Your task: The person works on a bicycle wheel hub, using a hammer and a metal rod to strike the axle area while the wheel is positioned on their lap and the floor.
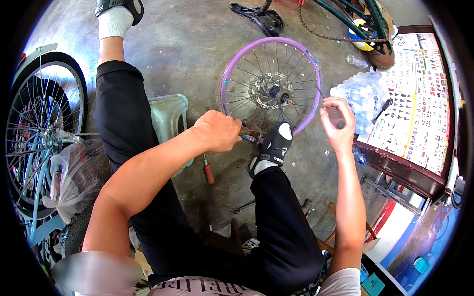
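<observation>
A bicycle wheel (315, 106) with a purple rim, dark spokes and a brake disc (266, 101) lies on the floor ahead of me. My left hand (219, 130) is closed at the rim's near left edge. Something short and dark, with blue and red on it, pokes out from those fingers, and I cannot make out its kind. To the right of the rim my right hand (340, 126) grips a screwdriver (335, 117) by its brownish handle, the thin shaft pointing up and left at the rim. My black shoe (276, 145) rests against the rim's near side.
A red-handled screwdriver (209, 172) and a wrench (243, 206) lie on the floor. Beside my left leg is a pale green plastic stool (170, 111). A bicycle (44, 163) stands at left, a saddle (261, 18) lies beyond the wheel, and a printed-top table (414, 98) with a plastic bag (363, 96) is at right.
</observation>
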